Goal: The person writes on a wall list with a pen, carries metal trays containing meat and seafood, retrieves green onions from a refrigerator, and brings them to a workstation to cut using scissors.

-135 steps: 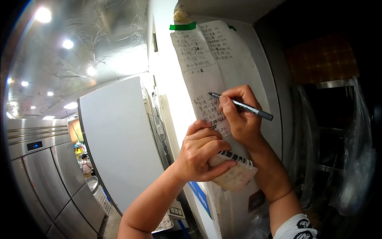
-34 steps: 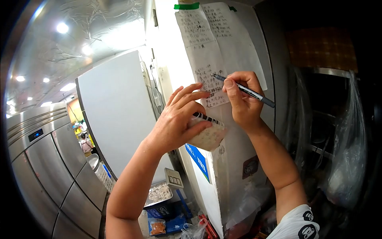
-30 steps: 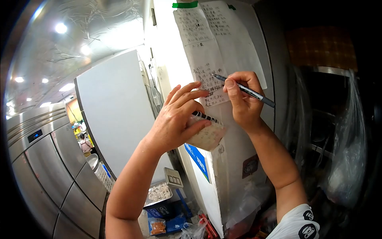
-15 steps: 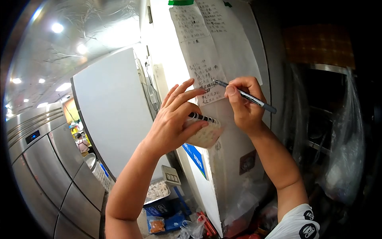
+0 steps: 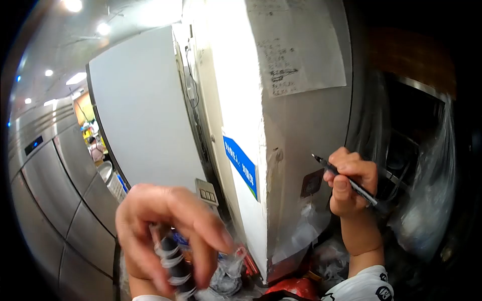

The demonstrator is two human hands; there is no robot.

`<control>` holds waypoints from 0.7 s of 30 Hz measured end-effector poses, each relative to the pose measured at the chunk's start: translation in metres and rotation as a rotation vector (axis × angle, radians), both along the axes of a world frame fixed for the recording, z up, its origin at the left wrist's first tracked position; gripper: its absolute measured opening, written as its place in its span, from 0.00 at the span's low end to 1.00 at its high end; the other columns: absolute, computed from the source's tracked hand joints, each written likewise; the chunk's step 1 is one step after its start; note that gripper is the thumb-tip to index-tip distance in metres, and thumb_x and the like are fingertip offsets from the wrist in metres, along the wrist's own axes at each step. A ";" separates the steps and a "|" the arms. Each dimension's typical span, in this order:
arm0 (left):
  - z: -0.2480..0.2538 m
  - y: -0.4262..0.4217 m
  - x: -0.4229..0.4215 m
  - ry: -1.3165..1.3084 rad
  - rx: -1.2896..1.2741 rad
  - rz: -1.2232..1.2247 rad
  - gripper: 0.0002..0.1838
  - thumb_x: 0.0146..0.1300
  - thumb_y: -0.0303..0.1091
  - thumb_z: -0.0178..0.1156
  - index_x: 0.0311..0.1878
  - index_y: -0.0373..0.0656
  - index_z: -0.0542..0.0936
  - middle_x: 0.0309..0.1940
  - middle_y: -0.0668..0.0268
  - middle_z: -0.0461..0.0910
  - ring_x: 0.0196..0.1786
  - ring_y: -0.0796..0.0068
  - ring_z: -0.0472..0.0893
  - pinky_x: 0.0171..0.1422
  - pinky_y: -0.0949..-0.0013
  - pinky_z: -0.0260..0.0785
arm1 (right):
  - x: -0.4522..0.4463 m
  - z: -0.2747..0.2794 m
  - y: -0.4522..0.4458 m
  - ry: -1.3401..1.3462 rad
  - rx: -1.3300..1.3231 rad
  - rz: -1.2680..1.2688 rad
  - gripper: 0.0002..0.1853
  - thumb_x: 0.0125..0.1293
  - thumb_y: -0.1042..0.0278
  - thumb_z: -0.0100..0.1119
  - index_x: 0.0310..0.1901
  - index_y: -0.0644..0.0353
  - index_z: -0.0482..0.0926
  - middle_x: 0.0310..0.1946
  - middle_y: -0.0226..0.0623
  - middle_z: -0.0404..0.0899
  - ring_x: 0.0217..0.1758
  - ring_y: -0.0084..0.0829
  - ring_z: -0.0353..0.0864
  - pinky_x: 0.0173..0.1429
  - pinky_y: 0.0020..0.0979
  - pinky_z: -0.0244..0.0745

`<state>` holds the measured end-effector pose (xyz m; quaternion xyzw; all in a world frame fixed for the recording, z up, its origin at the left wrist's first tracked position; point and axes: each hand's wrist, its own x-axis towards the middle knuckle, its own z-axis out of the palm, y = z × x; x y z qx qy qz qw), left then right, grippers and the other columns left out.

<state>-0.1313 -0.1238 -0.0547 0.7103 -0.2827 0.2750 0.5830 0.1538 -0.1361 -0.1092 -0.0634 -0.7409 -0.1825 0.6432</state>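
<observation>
My left hand [image 5: 163, 215] is low and close to the camera, its fingers bent around a small spiral-bound notepad [image 5: 174, 266]. Only the dark binding with its white coils shows; the pages cannot be made out. At the right, my right hand [image 5: 354, 178] grips a dark pen [image 5: 363, 192], its tip pointing up and left, away from any surface. Above and left of the pen, a handwritten paper sheet [image 5: 314, 62] hangs on the side of a pale upright panel [image 5: 301, 125]. Neither hand touches the sheet.
A blue label [image 5: 241, 168] sits on the panel's front edge. White door [image 5: 143, 100] and steel cabinets [image 5: 47, 185] stand left. Plastic bags [image 5: 226, 273] and a red bag [image 5: 296, 288] lie below. Clear plastic [image 5: 427, 200] hangs at right. A person [image 5: 94, 149] is far back.
Both hands have come down and away from the sheet, the left one toward the camera with the notepad. The pen has left the paper. The view has tilted down.
</observation>
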 end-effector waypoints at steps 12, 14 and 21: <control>0.021 -0.030 -0.059 0.572 0.171 -0.472 0.22 0.66 0.36 0.37 0.49 0.25 0.71 0.36 0.36 0.74 0.34 0.40 0.78 0.44 0.47 0.73 | 0.015 -0.026 -0.007 0.027 -0.211 -0.075 0.09 0.64 0.73 0.51 0.42 0.63 0.64 0.27 0.37 0.70 0.26 0.21 0.66 0.31 0.21 0.65; 0.016 -0.025 -0.062 0.535 0.258 -0.607 0.23 0.66 0.33 0.35 0.46 0.19 0.71 0.38 0.31 0.73 0.37 0.33 0.77 0.48 0.43 0.72 | 0.017 -0.016 -0.010 0.083 -0.201 -0.100 0.09 0.65 0.72 0.50 0.43 0.63 0.64 0.27 0.35 0.70 0.23 0.16 0.64 0.27 0.16 0.62; 0.025 -0.004 -0.017 0.151 0.522 -0.639 0.20 0.67 0.35 0.42 0.45 0.21 0.72 0.37 0.35 0.75 0.39 0.45 0.79 0.44 0.47 0.74 | 0.005 0.055 0.008 0.201 0.085 -0.066 0.08 0.64 0.72 0.53 0.42 0.63 0.67 0.28 0.31 0.74 0.22 0.11 0.65 0.27 0.13 0.61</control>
